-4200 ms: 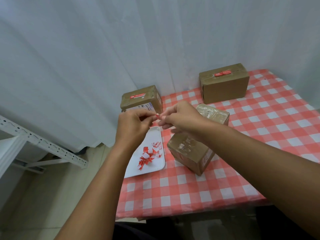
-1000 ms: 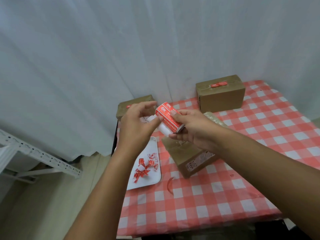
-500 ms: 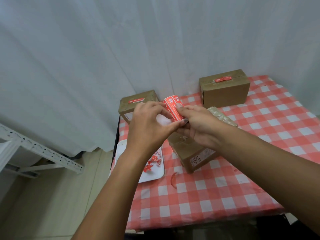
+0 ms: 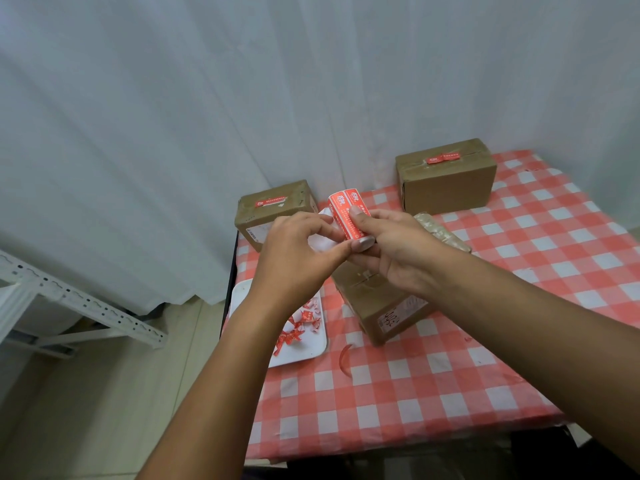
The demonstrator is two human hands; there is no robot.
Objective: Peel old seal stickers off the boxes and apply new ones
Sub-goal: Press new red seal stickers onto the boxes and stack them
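Holding the roll of new seal stickers (image 4: 349, 216) above the bench (image 4: 450, 393), we keep it in our right hand (image 4: 398, 251), whose fingers curl around it, the index finger lying along its red side. The roll's long axis runs from the far left, where its top end points up and away, down to the near right, where its grey core end sits against our palm. Our left hand (image 4: 298, 251) is just beside it on the left, and its thumb and fingers pinch the white backing strip (image 4: 320, 239) that hangs from the roll. So both hands are together, each clamped on its own part.

We judge that the next move is to pull a sticker free, and it should go leftward, across the roll's axis, because the left hand is the nearer one to the loose end.

Directly under our hands lies the near box (image 4: 384, 306), whose top shows no red seal as far as we can see. To its left is the white tray (image 4: 304, 344) with peeled scraps. Two further boxes, the left box (image 4: 273, 213) and the far box (image 4: 446, 181), each carry a red seal.
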